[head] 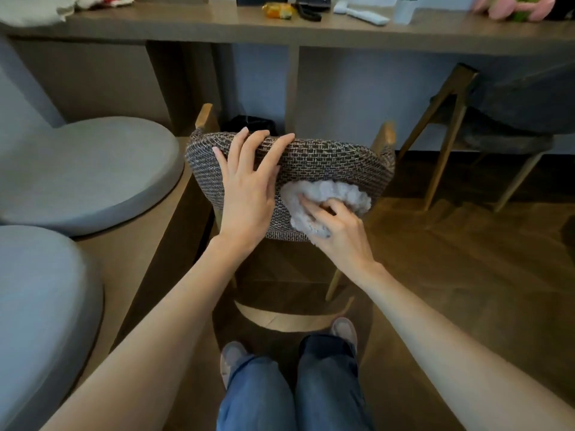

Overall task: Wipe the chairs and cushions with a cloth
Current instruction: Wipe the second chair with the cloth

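A chair with a woven brown-grey backrest (336,163) and light wooden legs stands in front of me, pushed toward the desk. My left hand (249,188) lies on the back of the backrest, fingers hooked over its top edge. My right hand (339,228) grips a fluffy white cloth (329,194) and presses it against the backrest's rear face, right of my left hand. Two round grey cushions (84,172) (40,309) sit on a low wooden bench at the left.
A long wooden desk (280,29) runs across the back, with a snack packet, a black clip, a white remote and a bottle on it. A second dark chair (504,119) stands at the right. A black bin sits under the desk. Wooden floor lies below.
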Demonstrator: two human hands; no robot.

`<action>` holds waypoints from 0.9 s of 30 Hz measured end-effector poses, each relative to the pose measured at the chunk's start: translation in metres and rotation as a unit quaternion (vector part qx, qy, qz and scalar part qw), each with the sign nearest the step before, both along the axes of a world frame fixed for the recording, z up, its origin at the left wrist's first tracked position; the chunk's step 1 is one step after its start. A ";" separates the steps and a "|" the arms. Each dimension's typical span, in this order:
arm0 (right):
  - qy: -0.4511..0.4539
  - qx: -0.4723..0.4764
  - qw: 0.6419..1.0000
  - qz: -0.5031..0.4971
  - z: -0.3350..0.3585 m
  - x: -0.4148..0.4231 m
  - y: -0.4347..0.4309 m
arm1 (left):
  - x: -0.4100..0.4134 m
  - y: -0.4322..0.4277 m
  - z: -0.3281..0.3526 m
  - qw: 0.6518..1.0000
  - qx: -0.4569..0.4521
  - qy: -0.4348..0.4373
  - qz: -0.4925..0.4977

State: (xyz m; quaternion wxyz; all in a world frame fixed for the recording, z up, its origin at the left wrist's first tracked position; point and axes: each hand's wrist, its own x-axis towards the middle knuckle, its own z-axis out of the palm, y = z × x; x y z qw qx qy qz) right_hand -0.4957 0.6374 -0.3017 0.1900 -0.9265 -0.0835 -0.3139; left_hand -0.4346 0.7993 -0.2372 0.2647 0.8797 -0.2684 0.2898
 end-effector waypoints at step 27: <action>0.140 -0.077 0.987 0.012 -0.033 0.003 -0.014 | 0.002 -0.003 -0.005 1.000 -0.021 -0.013 -0.001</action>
